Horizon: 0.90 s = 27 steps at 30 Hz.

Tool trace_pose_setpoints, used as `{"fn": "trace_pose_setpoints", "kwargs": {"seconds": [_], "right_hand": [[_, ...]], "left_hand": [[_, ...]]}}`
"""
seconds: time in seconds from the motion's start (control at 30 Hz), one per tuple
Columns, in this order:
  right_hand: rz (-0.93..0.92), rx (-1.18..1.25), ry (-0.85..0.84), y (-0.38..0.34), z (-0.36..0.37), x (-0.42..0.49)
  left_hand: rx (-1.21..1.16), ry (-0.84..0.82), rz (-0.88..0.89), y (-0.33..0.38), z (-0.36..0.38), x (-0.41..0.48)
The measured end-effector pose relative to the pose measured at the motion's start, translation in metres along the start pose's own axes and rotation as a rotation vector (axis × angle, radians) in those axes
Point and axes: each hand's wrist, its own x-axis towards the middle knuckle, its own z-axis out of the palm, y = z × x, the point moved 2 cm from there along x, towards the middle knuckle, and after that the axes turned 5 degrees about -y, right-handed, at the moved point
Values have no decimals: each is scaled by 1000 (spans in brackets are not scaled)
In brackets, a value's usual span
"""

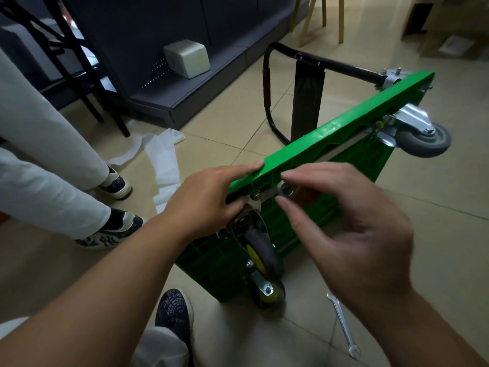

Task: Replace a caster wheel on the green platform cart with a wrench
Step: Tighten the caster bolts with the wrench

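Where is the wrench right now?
The wrench lies on the tiled floor at the lower right of the head view, just right of the green cart's yellow-hubbed caster wheel, with no hand on it.

I see the green platform cart [344, 123] tipped up on its long edge on the floor, ribbed underside facing three o'clock and black handle [317, 62] reaching toward eleven. At its far end, at two o'clock, a grey-tyred caster [423, 139] sticks out sideways. At the near end a yellow-hubbed caster [262, 256] points toward six, with a silver nut [287, 192] on its mounting plate. The wrench [342, 324] lies flat at five o'clock, apart from the cart.
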Motion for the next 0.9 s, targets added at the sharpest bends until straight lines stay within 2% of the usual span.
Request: {"fn": "trace_pose_setpoints", "kwargs": {"seconds": [0.13, 0.33, 0.43, 0.63, 0.9], "right_hand": [[137, -123, 39, 76, 15, -31], [173, -80, -56, 142, 52, -59], [141, -58, -85, 155, 63, -62], [83, 4, 45, 160, 73, -60], [63, -61, 66, 163, 85, -59]], "left_hand": [[21, 3, -4, 1, -1, -2], [47, -18, -6, 2, -2, -2], [33, -35, -10, 0, -3, -1], [38, -40, -8, -5, -1, -1], [23, -29, 4, -4, -2, -3]]}}
